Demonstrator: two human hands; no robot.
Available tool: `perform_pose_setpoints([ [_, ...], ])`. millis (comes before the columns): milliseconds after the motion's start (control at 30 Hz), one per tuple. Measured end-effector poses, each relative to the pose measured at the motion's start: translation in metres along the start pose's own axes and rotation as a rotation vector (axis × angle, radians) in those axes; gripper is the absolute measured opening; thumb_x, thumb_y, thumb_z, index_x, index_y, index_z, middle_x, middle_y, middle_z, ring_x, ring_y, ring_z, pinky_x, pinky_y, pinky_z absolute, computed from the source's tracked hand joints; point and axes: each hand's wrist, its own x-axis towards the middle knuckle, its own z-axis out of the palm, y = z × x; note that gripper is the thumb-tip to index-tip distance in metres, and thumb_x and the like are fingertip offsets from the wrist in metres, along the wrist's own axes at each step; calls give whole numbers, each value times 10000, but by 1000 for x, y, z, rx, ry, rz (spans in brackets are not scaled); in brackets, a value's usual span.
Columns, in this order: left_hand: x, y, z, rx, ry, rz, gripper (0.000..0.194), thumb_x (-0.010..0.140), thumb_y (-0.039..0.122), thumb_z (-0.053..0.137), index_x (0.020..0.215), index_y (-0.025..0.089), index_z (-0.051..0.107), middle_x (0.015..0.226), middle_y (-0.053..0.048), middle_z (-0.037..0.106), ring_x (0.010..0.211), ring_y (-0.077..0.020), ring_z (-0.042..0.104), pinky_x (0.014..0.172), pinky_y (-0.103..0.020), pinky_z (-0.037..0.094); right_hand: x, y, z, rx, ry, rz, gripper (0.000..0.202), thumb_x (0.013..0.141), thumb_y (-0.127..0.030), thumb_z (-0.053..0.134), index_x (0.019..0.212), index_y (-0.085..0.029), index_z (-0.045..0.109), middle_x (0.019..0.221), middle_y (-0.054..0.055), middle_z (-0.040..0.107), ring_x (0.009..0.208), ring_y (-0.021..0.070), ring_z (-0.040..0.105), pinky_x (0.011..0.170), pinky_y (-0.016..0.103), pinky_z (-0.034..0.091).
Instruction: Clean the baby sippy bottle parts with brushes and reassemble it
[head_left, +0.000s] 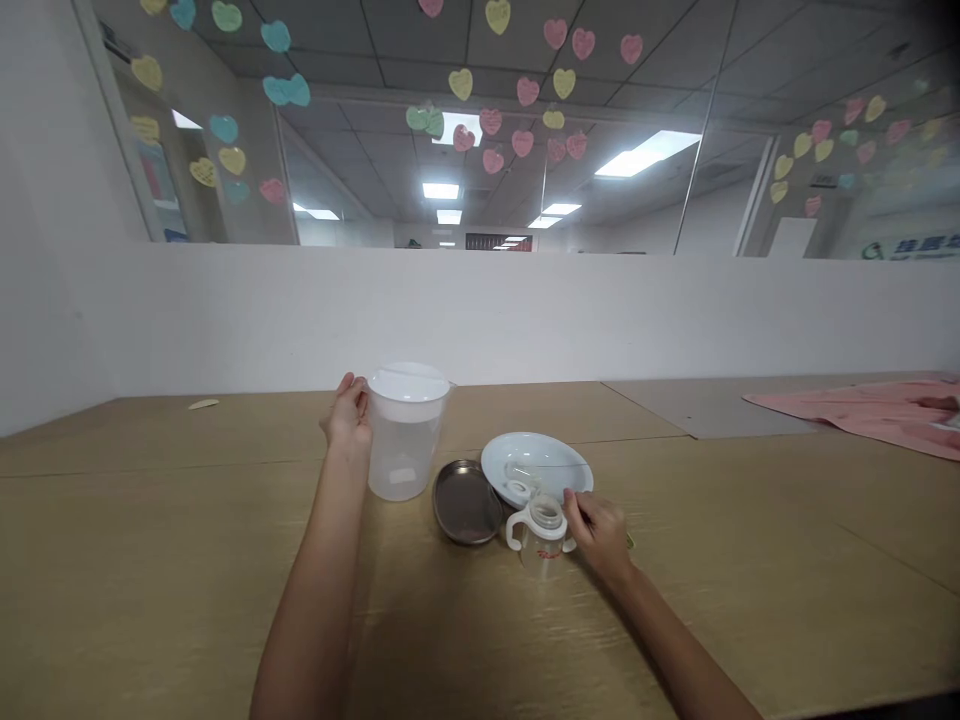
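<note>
- Nearest, a clear bottle (pixel 543 562) with a white two-handled collar and a red print stands upright on the brown tabletop (pixel 675 640); its mouth is uncapped and faces up.
- The right hand (pixel 601 535) is at the right side of that collar, fingers curled in; whether they grip the handle there or only touch it, I cannot tell. It is much the nearer hand to the bottle.
- A small yellow-green thing (pixel 631 540) peeks out just right of the right hand, mostly hidden.
- Left of the bottle and slightly farther lies a dark, shiny metal oval dish (pixel 469 505).
- Just behind the bottle sits a shallow white bowl (pixel 562 453), with a clear cap with a white ring (pixel 519 485) in it.
- Farther left, a tall translucent plastic pitcher (pixel 405 450) with a white lid stands nearly upright, spout toward the right. The bottle lies to its right and nearer; the metal dish stands between them.
- The left hand (pixel 347 412) has its fingers closed at the pitcher's left side, apparently around a hidden handle.
- Far right, a pink cloth (pixel 862 412) is spread; behind everything runs a white wall (pixel 525 315).
</note>
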Motion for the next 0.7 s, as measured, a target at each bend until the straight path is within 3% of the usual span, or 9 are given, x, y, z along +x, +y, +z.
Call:
perform_pose_setpoints([
  [200,17,-12,-9,66,23,-42,187,728,87,616,869,208,606,829,-33,653,813,-106,642,727,-197,536,0,-1,-2,11,-5,6,407,901,-241,425,499,-185,429,452,-29,425,431,80,362,488,240,270],
  [500,26,-16,-19,134,51,34,112,672,91,597,742,167,553,658,8,610,636,-85,613,629,-186,497,1,-4,-4,-30,50,43,405,906,-245,415,506,-189,416,460,-32,400,437,83,344,489,248,264],
  [600,24,-15,-21,199,51,69,75,672,115,568,720,165,540,633,19,596,605,-81,597,608,-184,478,5,-11,-14,-23,120,144,384,913,-266,398,542,-188,462,485,-20,436,454,94,385,489,246,291],
  [700,19,-13,-17,267,60,129,79,674,143,556,745,171,539,626,29,586,586,-81,583,585,-181,459,0,-25,-38,30,235,234,343,923,-263,374,629,-189,533,532,5,505,498,117,470,500,250,348],
])
